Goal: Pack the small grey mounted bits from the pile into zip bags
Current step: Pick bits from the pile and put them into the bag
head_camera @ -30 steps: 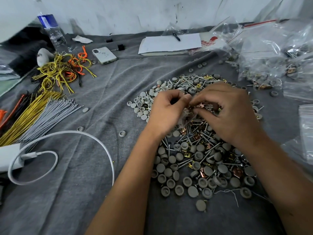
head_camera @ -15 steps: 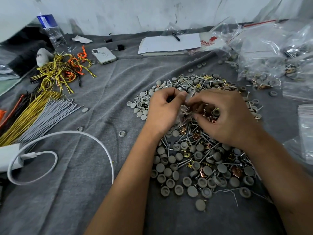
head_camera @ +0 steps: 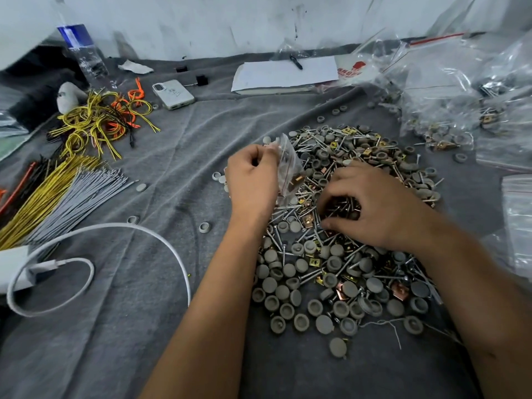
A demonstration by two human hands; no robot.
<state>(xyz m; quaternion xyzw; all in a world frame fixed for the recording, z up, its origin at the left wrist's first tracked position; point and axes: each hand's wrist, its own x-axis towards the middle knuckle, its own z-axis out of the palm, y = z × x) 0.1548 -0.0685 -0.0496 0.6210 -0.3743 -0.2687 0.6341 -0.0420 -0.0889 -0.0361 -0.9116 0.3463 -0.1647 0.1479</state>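
Two hands at work over the pile (head_camera: 339, 226), apart now. Left hand (head_camera: 253, 180) at the pile's left edge, fingers curled round the top of a small zip bag (head_camera: 288, 165), held upright with a copper clip and a few bits already inside. Right hand (head_camera: 371, 205) down on the pile's middle, fingertips curled into the screws and grey caps; whether anything is pinched yet, cannot tell.

Likely trouble from here: loose grip on the thin bag mouth, so contents tipping back into the pile; sharp screw points pricking fingers or piercing the plastic; screws tangled together, dragging extra pieces out with a pinch; round caps rolling off across the grey cloth (head_camera: 144, 312), as several strays left of the pile already have.

Open room mostly left of the pile, bare cloth up to the white cable (head_camera: 161, 240) and the grey and yellow wire bundles (head_camera: 57, 194). Right of the pile crowded: filled bags (head_camera: 460, 90) heaped beyond it, an empty bag stack (head_camera: 518, 226) close to the right forearm. Phone (head_camera: 172, 95) and notepad (head_camera: 285, 74) well beyond the pile, out of the way.
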